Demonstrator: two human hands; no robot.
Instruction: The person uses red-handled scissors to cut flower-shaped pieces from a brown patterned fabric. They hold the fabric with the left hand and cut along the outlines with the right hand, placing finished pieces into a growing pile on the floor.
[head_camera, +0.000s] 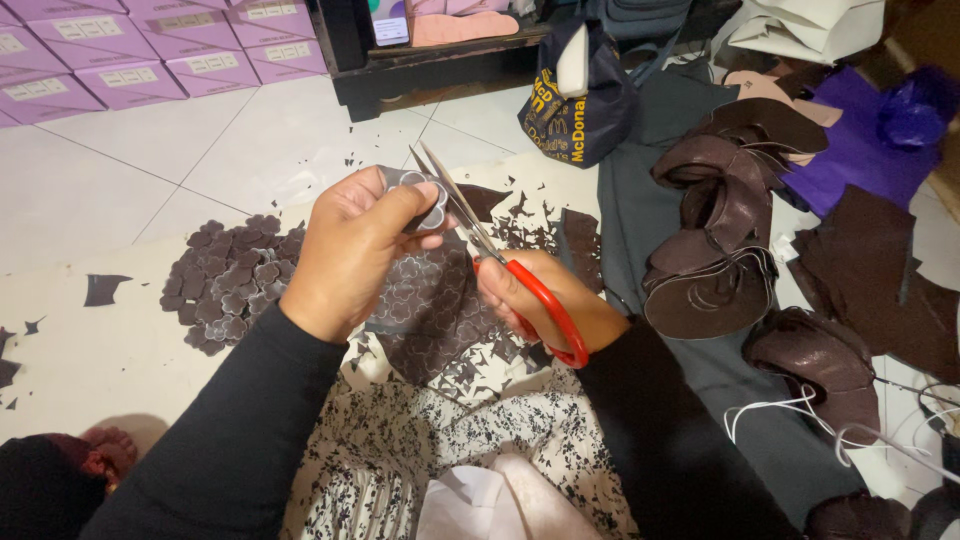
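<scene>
Two bare hands at work, contents listed by size.

1. Grey cloth sheet (640, 210), spread on the floor to the right of the right hand.
2. Curled dark brown leather pieces (715, 250), stacked on the cloth, beyond the right hand's far side.
3. Dark brown leather sheet marked with flower outlines (425, 310), lying under and between both hands.
4. Heap of cut dark flower-shaped leather pieces (225, 285), just left of the left hand.
5. Left hand (350, 250), fingers closed, pinching a small flower-shaped leather cutout (425, 195) between thumb and fingertips.
6. Right hand (545, 300), fingers through the handles, closed on red-handled steel scissors (500, 265); blades nearly together, point running up past the cutout, touching its edge.
7. Small dark leather scraps (525, 235), scattered beyond the scissors.
</scene>
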